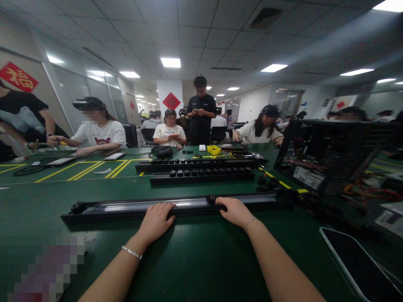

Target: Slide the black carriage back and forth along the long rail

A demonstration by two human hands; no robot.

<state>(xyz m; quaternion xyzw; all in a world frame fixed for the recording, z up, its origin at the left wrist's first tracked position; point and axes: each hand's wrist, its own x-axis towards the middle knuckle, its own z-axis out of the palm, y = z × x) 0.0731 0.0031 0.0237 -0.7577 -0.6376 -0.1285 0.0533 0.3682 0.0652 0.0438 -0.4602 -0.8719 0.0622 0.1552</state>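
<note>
A long black rail point(126, 209) lies crosswise on the near part of the green counter point(195, 260), running from left to right just in front of the person. The left hand point(156, 220) rests on its near edge a little left of the middle, fingers laid flat over the top and not clamped round it. The right hand point(234, 211) sits just right of the middle, fingers curled over the rail beside a small black knob point(211, 199); whether it pinches that knob I cannot tell.

The rail looks stiff and straight, probably metal with a glossy channel, so likely firm but awkward by its length; taking it with both hands spread apart near the middle, as now, should keep it level. The smooth top may be slippery.

Counted: three such rails in all, this one and two farther rails point(201, 171) carrying rows of dark knobs. One yellow box point(214, 149) stands beyond them, one open computer case point(327, 155) at the right, one phone point(359, 264) at the near right. Several other people sit or stand at the far side
</note>
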